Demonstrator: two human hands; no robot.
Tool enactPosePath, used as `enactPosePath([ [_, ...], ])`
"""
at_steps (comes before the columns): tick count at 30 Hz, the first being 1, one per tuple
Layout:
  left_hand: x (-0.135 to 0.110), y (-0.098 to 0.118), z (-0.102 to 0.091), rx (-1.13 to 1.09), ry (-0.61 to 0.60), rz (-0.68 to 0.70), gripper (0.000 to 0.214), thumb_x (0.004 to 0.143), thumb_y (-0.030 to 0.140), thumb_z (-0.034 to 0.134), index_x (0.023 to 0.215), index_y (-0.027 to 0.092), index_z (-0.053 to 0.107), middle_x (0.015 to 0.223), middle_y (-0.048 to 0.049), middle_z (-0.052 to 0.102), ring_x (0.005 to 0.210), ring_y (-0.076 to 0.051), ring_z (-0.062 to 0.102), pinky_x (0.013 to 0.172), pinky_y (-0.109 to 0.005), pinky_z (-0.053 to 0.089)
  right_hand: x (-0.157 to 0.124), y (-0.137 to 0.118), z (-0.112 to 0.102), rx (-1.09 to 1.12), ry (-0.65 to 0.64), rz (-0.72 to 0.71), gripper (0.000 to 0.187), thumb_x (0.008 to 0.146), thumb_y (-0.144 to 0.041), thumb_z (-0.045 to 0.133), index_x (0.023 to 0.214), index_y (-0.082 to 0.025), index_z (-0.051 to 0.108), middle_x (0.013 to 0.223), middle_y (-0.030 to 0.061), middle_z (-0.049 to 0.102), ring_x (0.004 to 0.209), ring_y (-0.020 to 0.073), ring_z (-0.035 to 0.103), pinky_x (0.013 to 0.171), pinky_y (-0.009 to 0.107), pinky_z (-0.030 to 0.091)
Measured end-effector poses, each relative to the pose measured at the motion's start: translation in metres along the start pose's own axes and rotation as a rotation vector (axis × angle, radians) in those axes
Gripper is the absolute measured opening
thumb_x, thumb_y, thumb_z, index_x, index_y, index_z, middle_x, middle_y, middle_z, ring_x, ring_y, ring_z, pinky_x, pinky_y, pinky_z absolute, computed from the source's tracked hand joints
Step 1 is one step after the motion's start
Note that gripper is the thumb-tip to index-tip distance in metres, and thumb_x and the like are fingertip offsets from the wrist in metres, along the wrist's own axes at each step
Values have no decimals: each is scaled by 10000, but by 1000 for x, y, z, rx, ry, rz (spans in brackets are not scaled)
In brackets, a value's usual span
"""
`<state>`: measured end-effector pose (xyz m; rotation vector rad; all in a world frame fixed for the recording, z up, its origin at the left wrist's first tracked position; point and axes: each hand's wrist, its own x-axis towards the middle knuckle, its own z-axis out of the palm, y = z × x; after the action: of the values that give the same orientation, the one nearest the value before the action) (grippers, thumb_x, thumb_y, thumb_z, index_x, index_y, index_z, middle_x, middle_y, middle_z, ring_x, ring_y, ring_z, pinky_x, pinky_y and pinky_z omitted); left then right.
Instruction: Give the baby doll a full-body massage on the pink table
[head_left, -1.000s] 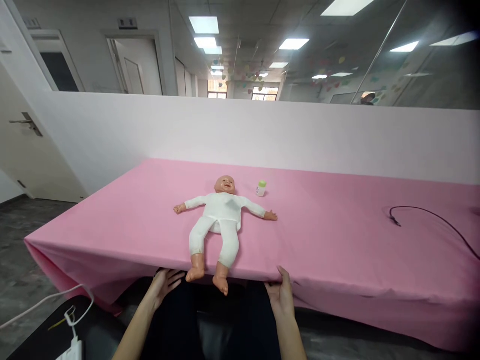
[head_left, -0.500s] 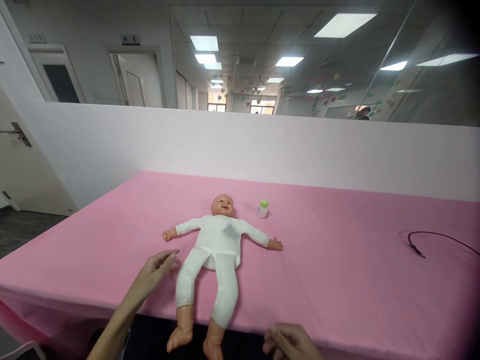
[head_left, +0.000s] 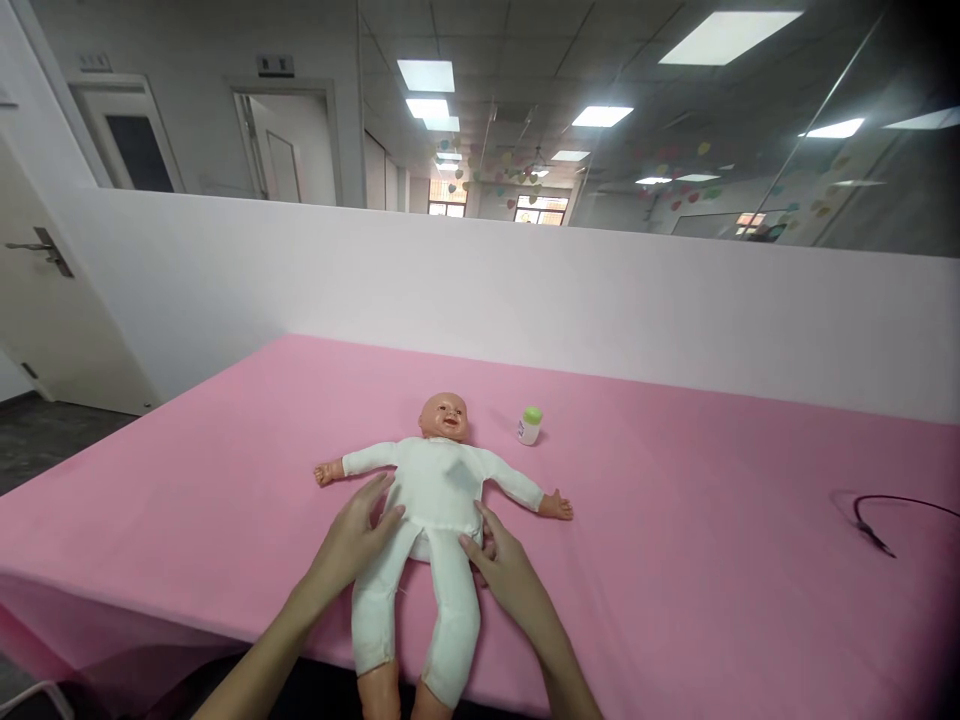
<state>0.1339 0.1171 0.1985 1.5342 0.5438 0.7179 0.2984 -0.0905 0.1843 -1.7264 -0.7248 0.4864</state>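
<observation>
Half a second earlier the hands were off the doll, one beside its leg and the other down at the table edge. Now both have come onto it. The left hand [head_left: 352,540] lies against the left side of the doll [head_left: 439,490] as seen from the camera, at the waist of its white suit, with the fingers spread and open and their tips touching the cloth of the suit. The right hand [head_left: 510,575] is at the opposite hip, its fingers also spread, pressing against the suit without closing around it. The doll lies on its back between the hands, on the pink cloth [head_left: 675,520]. Its long axis runs roughly straight away from the person, with the head far from them and the legs toward them, and its arms stretch out sideways. A small bottle [head_left: 529,426] stands just beyond the doll's outstretched arm, near its head. A black cable [head_left: 874,525] lies well to the doll's right in the view.
</observation>
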Motion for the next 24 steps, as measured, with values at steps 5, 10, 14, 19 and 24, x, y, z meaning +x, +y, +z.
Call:
enactPosePath([
  [5, 92, 19, 36, 174, -12, 214, 480, 947, 391, 629, 1377, 178, 629, 1483, -143, 577, 1380, -320, 521, 1155, -427, 404, 57, -23, -2, -165, 190, -112, 484, 801, -546, 734, 1187, -254, 729, 1157, 88, 727, 1079, 321, 648, 1006, 462, 482],
  [10, 157, 19, 76, 294, -15, 159, 555, 1044, 499, 393, 1428, 124, 539, 1528, -194, 520, 1427, -292, 475, 1164, -395, 361, 139, -45, 19, -127, 220, -142, 658, 924, -609, 580, 1431, -191, 542, 1391, 149, 627, 1254, 309, 598, 1076, 453, 434],
  [14, 167, -1, 79, 416, -35, 19, 671, 1040, 629, 233, 1352, 152, 588, 1435, -222, 600, 1351, -359, 548, 1115, -487, 380, 156, -41, 33, -366, 149, -107, 570, 1000, -575, 456, 1412, -195, 556, 1217, 145, 723, 1111, 320, 673, 984, 457, 480],
  [19, 161, -11, 72, 368, -66, 25, 686, 1041, 621, 272, 1449, 132, 530, 1511, -217, 532, 1448, -332, 454, 1189, -465, 310, 143, -38, 38, -409, 189, -147, 591, 989, -514, 526, 1488, -196, 512, 1242, 129, 728, 1168, 311, 665, 1015, 442, 482],
  [24, 121, 63, 41, 126, 171, 416, 595, 989, 572, 534, 1437, 182, 546, 1505, -175, 546, 1304, -292, 595, 1062, -417, 494, 95, -101, 10, -209, 283, -407, 568, 937, -502, 632, 1422, -209, 590, 1432, 140, 621, 1241, 304, 632, 1052, 479, 508],
])
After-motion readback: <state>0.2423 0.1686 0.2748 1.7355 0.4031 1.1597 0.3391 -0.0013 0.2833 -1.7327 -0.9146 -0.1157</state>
